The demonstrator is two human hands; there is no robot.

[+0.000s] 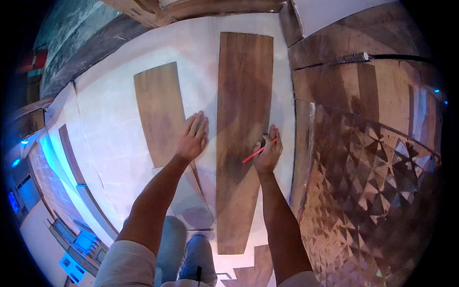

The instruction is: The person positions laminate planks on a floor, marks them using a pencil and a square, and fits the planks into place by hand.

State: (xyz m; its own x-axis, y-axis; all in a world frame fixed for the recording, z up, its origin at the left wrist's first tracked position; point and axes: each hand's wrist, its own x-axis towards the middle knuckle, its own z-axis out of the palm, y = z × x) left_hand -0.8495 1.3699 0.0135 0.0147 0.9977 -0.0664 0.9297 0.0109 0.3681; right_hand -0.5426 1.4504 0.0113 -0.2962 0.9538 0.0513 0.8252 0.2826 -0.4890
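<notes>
A long brown wood-grain plank (244,95) lies lengthwise in front of me on a white sheet (112,100). Left of it is a shorter, lighter brown plank (158,105). My left hand (192,136) rests flat with fingers stretched out, at the shorter plank's right edge and partly over the white surface. At the long plank's right edge, my right hand (270,155) grips a slim red pencil (253,154), which slants down to the left across the plank. Part of the shorter plank is hidden behind my left hand and forearm.
A wooden panel with raised triangular shapes (368,191) fills the right side. A jagged-edged brown plank piece (251,272) lies near my legs. Thin wood strips (71,153) lie at the left. A dark ledge (95,55) borders the far left.
</notes>
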